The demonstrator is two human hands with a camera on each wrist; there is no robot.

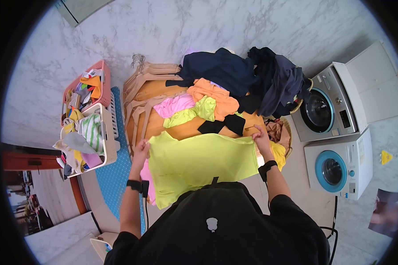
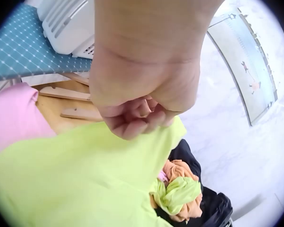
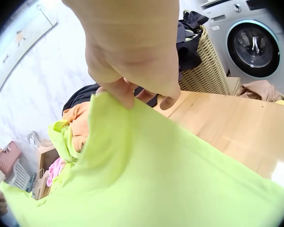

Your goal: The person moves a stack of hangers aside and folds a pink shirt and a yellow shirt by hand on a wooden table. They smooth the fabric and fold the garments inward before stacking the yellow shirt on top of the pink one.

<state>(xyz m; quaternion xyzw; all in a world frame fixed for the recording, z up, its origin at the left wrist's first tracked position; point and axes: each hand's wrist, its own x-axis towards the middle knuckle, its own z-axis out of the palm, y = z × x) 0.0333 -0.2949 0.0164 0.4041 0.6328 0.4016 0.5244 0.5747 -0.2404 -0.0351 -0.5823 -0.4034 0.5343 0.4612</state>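
A lime-green garment point(image 1: 203, 159) is spread between my two hands in front of my body, over the near edge of the table. My left hand point(image 1: 140, 152) pinches its upper left corner; in the left wrist view the curled fingers point(image 2: 135, 126) show at the cloth's edge. At the upper right corner, my right hand point(image 1: 262, 140) pinches the cloth between thumb and fingers. Its lower part overlaps my black shirt in the head view. A pink garment point(image 2: 18, 116) lies beside it on the left.
Pink, lime and orange clothes point(image 1: 214, 97) lie heaped on the wooden table point(image 3: 217, 118), with dark clothes point(image 1: 221, 70) behind. Wooden hangers point(image 1: 141, 79) are at the table's left. Two filled baskets point(image 1: 108, 132) stand further left. Right are a wicker basket point(image 3: 206, 66) and two washing machines point(image 1: 316, 110).
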